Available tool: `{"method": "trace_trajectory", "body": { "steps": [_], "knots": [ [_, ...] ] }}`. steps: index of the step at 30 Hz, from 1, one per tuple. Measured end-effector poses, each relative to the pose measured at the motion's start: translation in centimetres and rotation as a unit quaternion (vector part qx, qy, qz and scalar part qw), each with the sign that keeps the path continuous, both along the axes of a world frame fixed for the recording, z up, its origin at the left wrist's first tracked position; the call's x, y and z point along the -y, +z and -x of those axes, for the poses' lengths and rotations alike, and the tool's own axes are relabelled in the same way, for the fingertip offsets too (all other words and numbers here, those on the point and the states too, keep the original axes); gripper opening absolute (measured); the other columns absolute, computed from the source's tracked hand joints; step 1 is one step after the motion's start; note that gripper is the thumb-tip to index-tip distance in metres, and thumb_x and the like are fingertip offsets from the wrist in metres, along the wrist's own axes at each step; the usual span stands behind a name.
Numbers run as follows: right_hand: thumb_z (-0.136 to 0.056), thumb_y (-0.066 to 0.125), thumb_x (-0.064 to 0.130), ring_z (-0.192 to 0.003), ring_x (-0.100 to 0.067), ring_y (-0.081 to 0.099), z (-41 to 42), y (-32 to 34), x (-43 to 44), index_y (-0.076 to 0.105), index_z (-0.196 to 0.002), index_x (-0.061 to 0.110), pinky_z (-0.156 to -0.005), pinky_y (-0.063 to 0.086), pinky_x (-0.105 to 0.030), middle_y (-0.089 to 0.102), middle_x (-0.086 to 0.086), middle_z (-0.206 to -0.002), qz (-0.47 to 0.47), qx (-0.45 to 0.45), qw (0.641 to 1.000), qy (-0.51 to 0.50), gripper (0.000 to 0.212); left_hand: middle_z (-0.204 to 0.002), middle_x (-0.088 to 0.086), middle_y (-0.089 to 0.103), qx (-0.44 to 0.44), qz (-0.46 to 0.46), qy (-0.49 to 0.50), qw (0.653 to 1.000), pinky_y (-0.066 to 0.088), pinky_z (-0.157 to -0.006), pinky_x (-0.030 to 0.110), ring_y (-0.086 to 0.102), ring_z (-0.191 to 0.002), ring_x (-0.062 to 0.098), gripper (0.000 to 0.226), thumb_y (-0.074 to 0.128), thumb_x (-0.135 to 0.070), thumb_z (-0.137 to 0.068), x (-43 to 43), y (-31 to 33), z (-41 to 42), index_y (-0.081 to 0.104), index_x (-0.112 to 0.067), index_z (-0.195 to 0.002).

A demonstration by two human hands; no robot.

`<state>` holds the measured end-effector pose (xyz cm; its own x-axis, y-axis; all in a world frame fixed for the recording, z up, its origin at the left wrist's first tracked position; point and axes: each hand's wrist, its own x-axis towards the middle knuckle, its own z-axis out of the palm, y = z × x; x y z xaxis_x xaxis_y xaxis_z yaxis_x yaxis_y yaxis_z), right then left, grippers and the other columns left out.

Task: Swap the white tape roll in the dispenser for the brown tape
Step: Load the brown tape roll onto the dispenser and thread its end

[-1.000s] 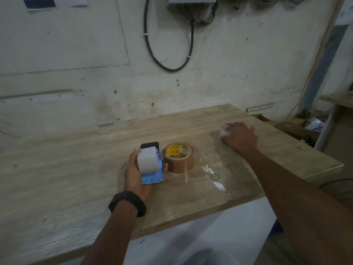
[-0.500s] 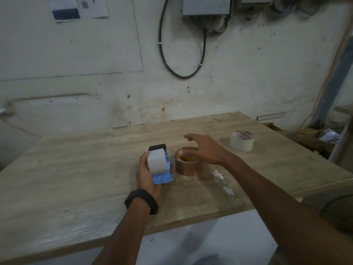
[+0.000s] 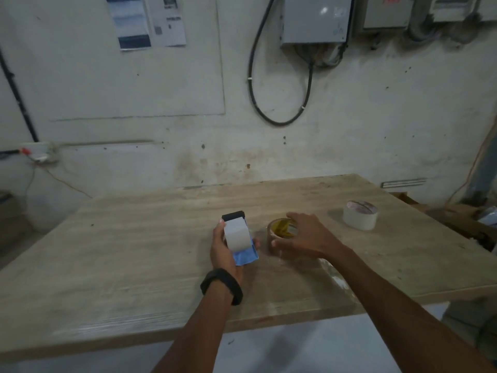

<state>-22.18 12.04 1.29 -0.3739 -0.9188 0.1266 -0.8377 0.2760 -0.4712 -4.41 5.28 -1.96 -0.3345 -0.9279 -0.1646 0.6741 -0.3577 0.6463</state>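
Note:
My left hand [image 3: 221, 251] is wrapped around a blue tape dispenser [image 3: 246, 256] with a black head and a white rounded part on top, held just above the wooden table [image 3: 129, 254]. Right beside it, the brown tape roll [image 3: 281, 229] with a yellow inner label lies flat on the table. My right hand [image 3: 305, 236] covers it, thumb on the near side and fingers over the far rim. The white tape roll [image 3: 360, 219] lies flat on the table at the far right, apart from both hands.
The table's front edge runs close below my forearms, and its right edge lies past the white roll. A wall with cables and grey boxes [image 3: 314, 20] stands behind. Cardboard clutter [image 3: 457, 219] sits beyond the right edge.
My right hand let go of the white tape roll at the far right, moved left and came down on the brown tape roll. My left hand kept hold of the dispenser.

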Motion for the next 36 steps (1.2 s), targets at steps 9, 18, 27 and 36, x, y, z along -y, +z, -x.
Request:
{"method": "trace_trajectory", "body": {
  "steps": [9,18,27,36],
  "knots": [
    [-0.056,0.087,0.031,-0.113,-0.028,0.066,2.1,-3.0,-0.3,0.067,-0.126,0.012,-0.087,0.053,-0.033,0.073,-0.010,-0.121,0.270,0.482,0.830,0.080,0.074,-0.091,0.011,0.068,-0.003,0.007,-0.018,1.000,0.060,-0.064,0.038,0.067,-0.071,0.025,0.046,0.062,-0.048,-0.091,0.9,-0.7,0.2,0.066,-0.009,-0.114],
    [-0.077,0.073,0.018,-0.115,-0.032,0.066,-1.1,-3.2,1.4,0.064,-0.131,0.007,-0.095,0.051,-0.050,0.071,-0.014,-0.125,0.314,0.547,0.767,0.115,0.056,-0.099,0.017,0.074,0.062,0.049,-0.015,0.997,0.056,-0.089,0.053,0.069,-0.083,0.030,0.035,0.057,-0.045,-0.096,2.2,0.7,1.1,0.070,-0.014,-0.105],
    [-0.075,0.066,0.016,-0.114,-0.033,0.059,-2.3,-4.0,2.1,0.056,-0.137,0.000,-0.107,0.043,-0.053,0.061,-0.027,-0.134,0.307,0.652,0.688,0.080,0.065,-0.094,0.011,0.072,0.084,0.034,0.010,0.996,0.056,-0.087,0.050,0.067,-0.079,0.025,0.030,0.056,-0.040,-0.098,2.8,-0.4,0.4,0.072,-0.015,-0.104],
    [-0.081,0.067,0.032,-0.124,-0.049,0.057,-3.7,-3.9,0.9,0.065,-0.130,0.012,-0.104,0.042,-0.067,0.066,-0.024,-0.129,0.287,0.579,0.754,0.117,0.054,-0.125,0.019,0.070,0.146,0.040,0.027,0.988,0.056,-0.091,0.051,0.066,-0.112,0.043,0.065,0.072,-0.049,-0.071,2.3,0.0,0.2,0.069,-0.011,-0.124]
  ]
}}
